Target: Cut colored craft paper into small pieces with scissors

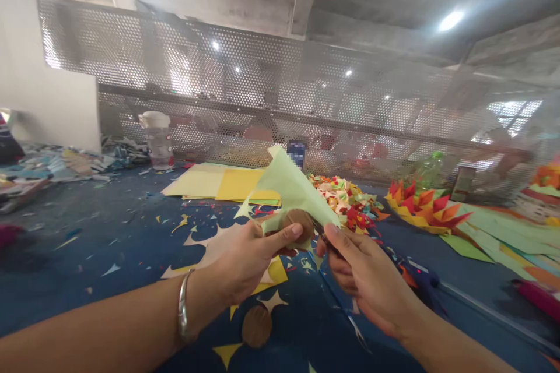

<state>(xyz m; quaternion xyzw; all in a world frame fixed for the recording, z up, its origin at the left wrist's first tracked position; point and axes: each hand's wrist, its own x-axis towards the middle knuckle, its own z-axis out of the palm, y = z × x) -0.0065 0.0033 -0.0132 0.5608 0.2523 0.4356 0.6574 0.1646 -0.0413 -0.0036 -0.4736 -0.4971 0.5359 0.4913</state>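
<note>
The pale green sheet (295, 183) stood raised between the left hand (242, 250) and the right hand (365, 271), its long axis slanting from a far-left peak to a near-right edge. The left hand, nearer the brown disc (292, 217), pinched disc and sheet together; the right gripped a dark tool (321, 231) (probably scissors, largely hidden) at the sheet's right edge. Counted: two discs, including a loose disc (256, 327) nearer on the blue table (126, 221); one white-lidded bottle (158, 141), far left; one paper flower (426, 210), far right.
</note>
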